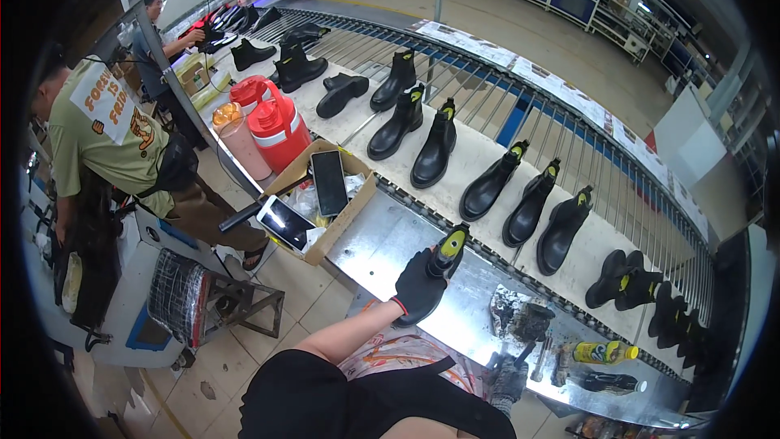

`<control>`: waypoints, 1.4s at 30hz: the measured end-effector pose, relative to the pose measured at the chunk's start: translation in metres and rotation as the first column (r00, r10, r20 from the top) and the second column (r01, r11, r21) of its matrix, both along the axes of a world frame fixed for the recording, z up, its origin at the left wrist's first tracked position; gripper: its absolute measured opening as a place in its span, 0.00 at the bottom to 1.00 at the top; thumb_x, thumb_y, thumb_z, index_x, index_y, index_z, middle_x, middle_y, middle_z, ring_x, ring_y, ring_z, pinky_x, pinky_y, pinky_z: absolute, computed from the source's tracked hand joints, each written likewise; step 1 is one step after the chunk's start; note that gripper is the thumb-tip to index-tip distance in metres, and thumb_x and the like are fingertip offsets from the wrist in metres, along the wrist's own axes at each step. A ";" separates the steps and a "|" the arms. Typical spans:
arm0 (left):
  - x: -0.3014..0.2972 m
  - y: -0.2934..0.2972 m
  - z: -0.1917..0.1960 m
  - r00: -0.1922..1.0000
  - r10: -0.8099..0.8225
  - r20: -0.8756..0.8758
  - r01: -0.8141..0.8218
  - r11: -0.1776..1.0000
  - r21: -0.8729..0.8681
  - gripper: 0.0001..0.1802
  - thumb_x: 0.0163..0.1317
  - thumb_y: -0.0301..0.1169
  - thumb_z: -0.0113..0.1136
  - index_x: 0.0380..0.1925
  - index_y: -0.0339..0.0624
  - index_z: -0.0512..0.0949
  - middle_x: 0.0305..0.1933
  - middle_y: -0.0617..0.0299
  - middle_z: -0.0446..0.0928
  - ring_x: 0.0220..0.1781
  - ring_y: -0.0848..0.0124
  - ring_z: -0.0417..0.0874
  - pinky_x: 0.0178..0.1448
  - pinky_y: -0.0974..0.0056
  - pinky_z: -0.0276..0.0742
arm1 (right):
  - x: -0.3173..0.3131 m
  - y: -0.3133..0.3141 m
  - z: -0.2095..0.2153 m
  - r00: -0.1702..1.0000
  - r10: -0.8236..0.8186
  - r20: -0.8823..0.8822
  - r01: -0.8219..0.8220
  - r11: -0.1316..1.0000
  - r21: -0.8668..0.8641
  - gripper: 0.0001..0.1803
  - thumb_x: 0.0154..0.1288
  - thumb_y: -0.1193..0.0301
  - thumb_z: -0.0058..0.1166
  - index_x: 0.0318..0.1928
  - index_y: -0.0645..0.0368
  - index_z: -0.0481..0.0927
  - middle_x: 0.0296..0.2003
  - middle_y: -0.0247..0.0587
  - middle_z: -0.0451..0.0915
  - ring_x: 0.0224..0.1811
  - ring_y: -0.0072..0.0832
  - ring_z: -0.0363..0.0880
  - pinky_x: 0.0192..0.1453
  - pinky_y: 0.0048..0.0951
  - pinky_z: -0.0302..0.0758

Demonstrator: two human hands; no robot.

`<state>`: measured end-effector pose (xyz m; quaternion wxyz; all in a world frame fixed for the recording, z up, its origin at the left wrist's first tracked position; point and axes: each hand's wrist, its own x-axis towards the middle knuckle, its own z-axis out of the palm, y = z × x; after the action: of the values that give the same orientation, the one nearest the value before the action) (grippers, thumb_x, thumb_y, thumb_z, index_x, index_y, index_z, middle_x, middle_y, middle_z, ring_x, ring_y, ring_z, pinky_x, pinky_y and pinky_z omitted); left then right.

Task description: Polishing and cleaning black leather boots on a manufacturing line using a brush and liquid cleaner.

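My left hand (420,289), in a black glove with a red cuff, is closed around a black ankle boot (449,254) with a yellow-green inside at its opening. The boot is over the metal bench (378,244), its opening facing up toward me; my glove hides much of its lower part. Low at the right, my right hand (510,375), in a dirty grey glove, is closed on a thin dark handle (526,353); the kind of tool cannot be made out. Just beyond that hand, a blackened pot (532,322) stands beside stained white paper (505,306).
Several black boots (435,146) stand on the white conveyor (479,161) beyond the bench. A cardboard box (345,223) with two phones and red jugs (278,132) are at left. A yellow bottle (605,353) and dark bottle (611,382) lie at right. Other people work at left.
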<state>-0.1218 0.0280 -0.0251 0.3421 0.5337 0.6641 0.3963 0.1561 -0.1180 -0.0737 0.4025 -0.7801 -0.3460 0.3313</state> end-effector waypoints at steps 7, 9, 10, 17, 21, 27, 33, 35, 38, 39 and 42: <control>0.002 0.000 -0.011 1.000 -0.010 0.015 0.011 0.999 -0.049 0.49 0.47 0.32 0.62 0.68 0.36 0.47 0.59 0.49 0.68 0.60 0.63 0.70 0.62 0.64 0.65 | 0.014 -0.035 0.002 0.352 0.532 0.770 -0.435 0.821 -0.370 0.17 0.62 0.57 0.52 0.38 0.60 0.76 0.27 0.39 0.73 0.30 0.29 0.73 0.35 0.30 0.70; 0.000 0.000 -0.013 0.993 -0.105 0.045 0.106 0.994 -0.005 0.49 0.49 0.32 0.62 0.68 0.36 0.44 0.60 0.47 0.66 0.59 0.62 0.70 0.62 0.63 0.64 | 0.023 -0.035 0.004 0.739 0.418 0.528 -0.422 0.899 -0.122 0.19 0.63 0.58 0.50 0.45 0.60 0.73 0.28 0.39 0.73 0.29 0.28 0.72 0.34 0.29 0.70; 0.001 -0.001 -0.015 0.990 -0.091 0.106 0.093 0.996 -0.015 0.50 0.50 0.32 0.62 0.68 0.35 0.43 0.60 0.46 0.66 0.59 0.61 0.70 0.62 0.62 0.64 | 0.027 -0.035 0.005 0.915 0.327 0.234 -0.320 0.945 -0.071 0.20 0.64 0.58 0.49 0.49 0.61 0.71 0.28 0.39 0.73 0.28 0.27 0.71 0.34 0.29 0.70; 0.005 0.000 -0.004 0.951 -0.152 0.269 0.143 0.988 0.052 0.49 0.48 0.32 0.68 0.68 0.41 0.51 0.61 0.47 0.66 0.62 0.59 0.68 0.63 0.60 0.63 | 0.014 -0.021 0.019 0.969 0.049 0.240 -0.059 0.998 0.036 0.25 0.65 0.62 0.44 0.59 0.61 0.66 0.34 0.41 0.77 0.28 0.27 0.75 0.34 0.28 0.72; 0.023 -0.010 0.023 0.997 -0.019 -0.074 0.047 0.913 0.405 0.46 0.48 0.30 0.66 0.66 0.36 0.52 0.66 0.44 0.58 0.70 0.54 0.57 0.71 0.58 0.50 | 0.003 -0.013 0.028 0.964 0.054 0.259 -0.056 0.998 -0.002 0.24 0.62 0.66 0.50 0.57 0.64 0.68 0.36 0.47 0.79 0.28 0.27 0.79 0.36 0.31 0.75; 0.041 -0.014 0.059 0.966 -0.099 -0.237 0.232 0.734 0.638 0.37 0.49 0.27 0.63 0.61 0.36 0.61 0.68 0.44 0.56 0.70 0.49 0.55 0.71 0.51 0.48 | -0.001 -0.011 0.028 0.987 0.076 0.141 -0.060 0.992 -0.114 0.27 0.54 0.59 0.61 0.49 0.64 0.74 0.41 0.55 0.78 0.44 0.45 0.77 0.48 0.39 0.73; 0.049 -0.024 0.057 0.930 -0.254 -0.266 0.368 0.666 0.649 0.24 0.53 0.27 0.61 0.52 0.37 0.70 0.63 0.49 0.64 0.67 0.54 0.62 0.69 0.55 0.54 | -0.002 -0.008 0.016 0.995 0.103 -0.003 -0.101 0.969 -0.226 0.23 0.56 0.58 0.58 0.46 0.61 0.77 0.40 0.52 0.79 0.43 0.44 0.78 0.50 0.39 0.72; 0.050 -0.028 0.051 0.902 -0.313 -0.297 0.430 0.712 0.555 0.23 0.53 0.25 0.61 0.50 0.37 0.71 0.61 0.49 0.66 0.65 0.55 0.64 0.68 0.56 0.57 | -0.002 -0.010 0.012 0.990 0.111 -0.090 -0.130 0.960 -0.249 0.20 0.60 0.57 0.53 0.47 0.58 0.77 0.41 0.49 0.80 0.44 0.42 0.78 0.50 0.38 0.72; 0.060 -0.029 0.035 0.894 -0.436 -0.105 0.434 0.783 0.446 0.19 0.53 0.22 0.60 0.47 0.38 0.74 0.55 0.52 0.72 0.59 0.60 0.71 0.63 0.61 0.63 | -0.001 -0.007 0.005 0.977 0.162 -0.140 -0.194 0.947 -0.255 0.21 0.61 0.56 0.52 0.47 0.58 0.77 0.41 0.49 0.80 0.44 0.41 0.78 0.50 0.37 0.72; 0.063 -0.029 0.029 0.861 -0.505 -0.064 0.487 0.780 0.392 0.18 0.52 0.24 0.62 0.45 0.38 0.75 0.53 0.53 0.74 0.57 0.62 0.73 0.61 0.62 0.64 | -0.001 -0.008 0.004 0.966 0.256 -0.026 -0.257 0.950 -0.176 0.23 0.61 0.54 0.51 0.47 0.59 0.77 0.39 0.49 0.80 0.43 0.42 0.79 0.49 0.37 0.72; 0.075 -0.032 0.007 0.762 -0.637 0.115 0.625 0.770 0.129 0.15 0.54 0.27 0.62 0.43 0.38 0.77 0.45 0.58 0.78 0.49 0.68 0.77 0.55 0.65 0.69 | 0.001 -0.006 0.006 0.956 0.117 -0.269 -0.204 0.924 -0.325 0.24 0.61 0.53 0.51 0.47 0.60 0.77 0.36 0.49 0.81 0.40 0.41 0.80 0.47 0.36 0.73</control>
<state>-0.0469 -0.0044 -0.0176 0.4825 0.7080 0.4007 0.3246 0.1568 -0.1240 -0.0672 0.2686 -0.7610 -0.2927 0.5129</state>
